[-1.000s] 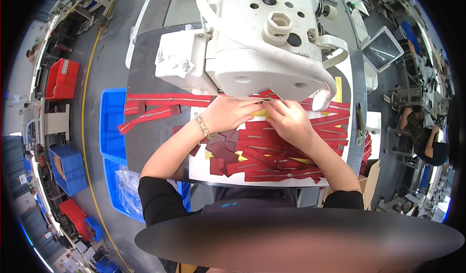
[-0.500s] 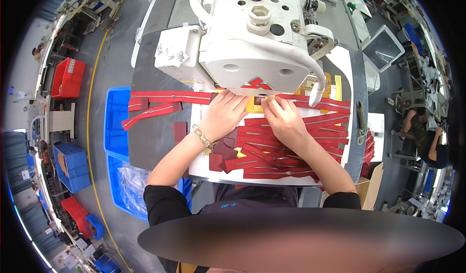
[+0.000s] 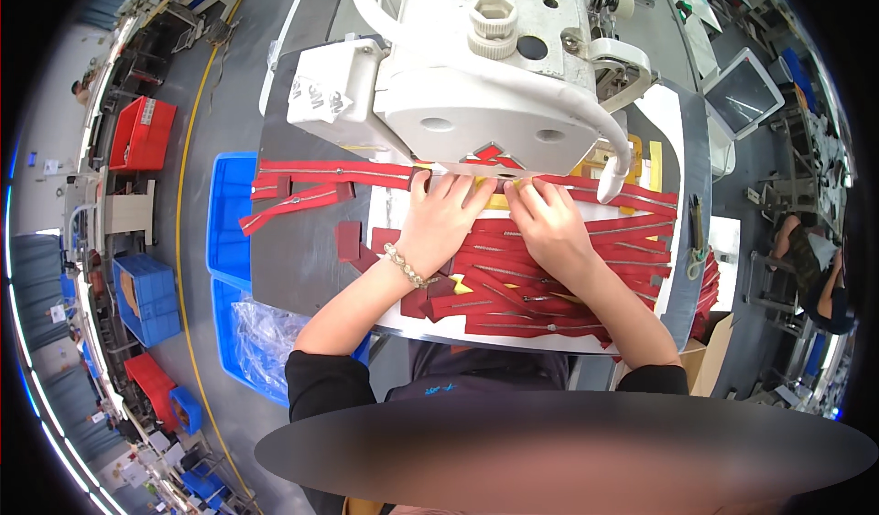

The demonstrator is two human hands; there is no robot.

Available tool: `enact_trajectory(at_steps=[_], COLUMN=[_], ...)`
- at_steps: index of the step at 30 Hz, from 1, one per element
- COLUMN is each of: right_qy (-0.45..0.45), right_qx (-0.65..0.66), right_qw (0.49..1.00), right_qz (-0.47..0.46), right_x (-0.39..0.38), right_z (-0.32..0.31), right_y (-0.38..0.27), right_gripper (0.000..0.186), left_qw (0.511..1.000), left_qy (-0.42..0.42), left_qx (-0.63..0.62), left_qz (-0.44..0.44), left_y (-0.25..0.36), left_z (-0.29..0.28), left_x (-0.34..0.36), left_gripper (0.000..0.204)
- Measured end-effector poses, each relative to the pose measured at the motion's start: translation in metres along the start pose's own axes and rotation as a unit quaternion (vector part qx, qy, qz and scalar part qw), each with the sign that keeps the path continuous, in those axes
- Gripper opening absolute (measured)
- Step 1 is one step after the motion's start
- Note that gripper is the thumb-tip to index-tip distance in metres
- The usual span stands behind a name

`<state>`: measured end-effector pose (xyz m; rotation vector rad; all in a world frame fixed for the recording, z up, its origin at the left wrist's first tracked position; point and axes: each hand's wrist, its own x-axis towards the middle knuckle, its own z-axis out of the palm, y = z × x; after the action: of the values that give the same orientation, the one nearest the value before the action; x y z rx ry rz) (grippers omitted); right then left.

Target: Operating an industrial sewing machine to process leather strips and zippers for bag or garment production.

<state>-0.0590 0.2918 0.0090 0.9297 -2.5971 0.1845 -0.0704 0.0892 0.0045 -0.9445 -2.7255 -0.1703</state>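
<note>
Both my hands reach under the head of a white sewing machine (image 3: 485,117). My left hand (image 3: 444,217) lies with its fingers stretched out and slightly spread, pressing on the end of a red zipper (image 3: 339,172) that runs off to the left. My right hand (image 3: 554,227) has its fingers bent and close together at the end of another red zipper (image 3: 632,196), which runs to the right. Its fingertips are partly hidden by the machine. Between the hands shows a yellow plate (image 3: 495,201). Many red zippers (image 3: 522,281) and dark red patches (image 3: 348,240) lie nearer me.
Blue bins (image 3: 229,222) stand left of the table, the nearer one holding clear plastic (image 3: 270,336). Small scissors (image 3: 698,249) lie at the table's right edge. A cardboard box (image 3: 714,359) stands below that edge, and a screen (image 3: 743,94) stands at the far right.
My left hand's fingers have spread apart more, and my right hand's fingers have shifted slightly at the zipper end. The whole view has shifted a little.
</note>
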Motion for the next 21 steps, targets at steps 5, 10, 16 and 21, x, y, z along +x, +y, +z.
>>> enact_trajectory(at_steps=[5, 10, 16, 21], right_qy=[-0.008, -0.015, -0.015, -0.011], right_qx=[-0.013, -0.005, -0.006, 0.000], right_qw=[1.000, 1.000, 1.000, 1.000], right_qz=[0.004, 0.007, 0.011, 0.020], right_x=[-0.0002, -0.0005, -0.0003, 0.0024], right_z=[-0.0006, -0.0017, -0.0027, -0.0024], right_y=[0.0005, 0.0011, 0.0001, 0.0010], right_gripper=[0.037, 0.036, 0.036, 0.037], left_qw=[1.000, 0.999, 0.999, 0.999], left_qy=[0.016, -0.037, -0.038, 0.023], left_qx=[0.020, 0.017, -0.004, 0.024], left_qz=[0.018, 0.004, 0.012, 0.013], left_y=[0.0014, -0.0013, -0.0015, 0.0010], left_z=[-0.0022, -0.0026, 0.0009, 0.0058], left_x=[0.0047, 0.0072, 0.0070, 0.0072], left_gripper=[0.035, 0.041, 0.042, 0.032])
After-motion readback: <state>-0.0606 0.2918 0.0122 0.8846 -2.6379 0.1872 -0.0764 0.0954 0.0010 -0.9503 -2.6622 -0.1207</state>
